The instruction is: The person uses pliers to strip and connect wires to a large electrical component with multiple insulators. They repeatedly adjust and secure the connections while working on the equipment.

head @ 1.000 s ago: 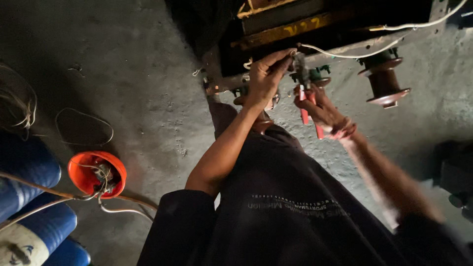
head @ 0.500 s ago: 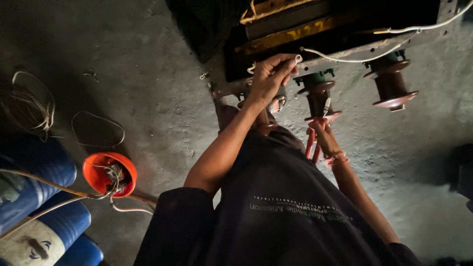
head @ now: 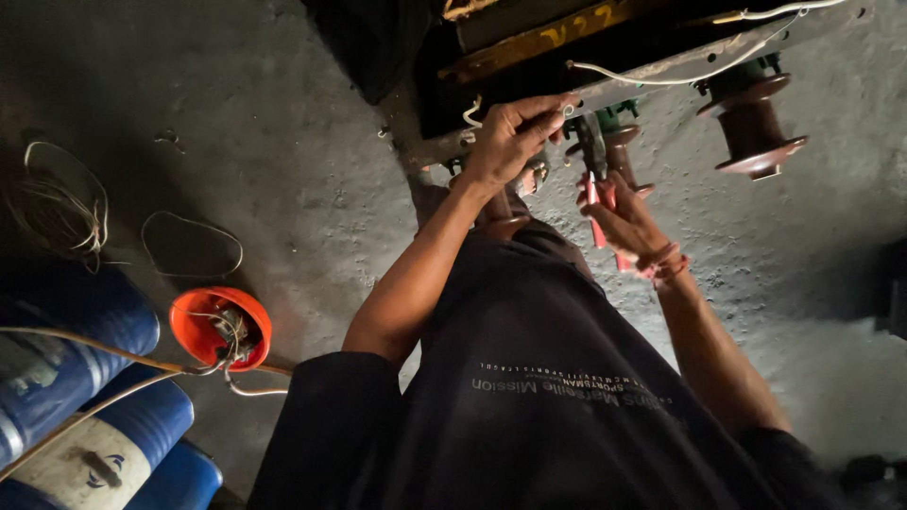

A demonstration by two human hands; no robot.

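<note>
The left hand is clenched, pinching a thin white wire against the grey metal bar of a dark machine frame. The right hand grips red-handled pliers, their tip raised toward a green fitting under the bar. A brown ribbed insulator hangs from the bar further along, well apart from the hands. On the concrete floor sit an orange bowl of wire scraps, loose wire loops, and blue barrels at the edge.
</note>
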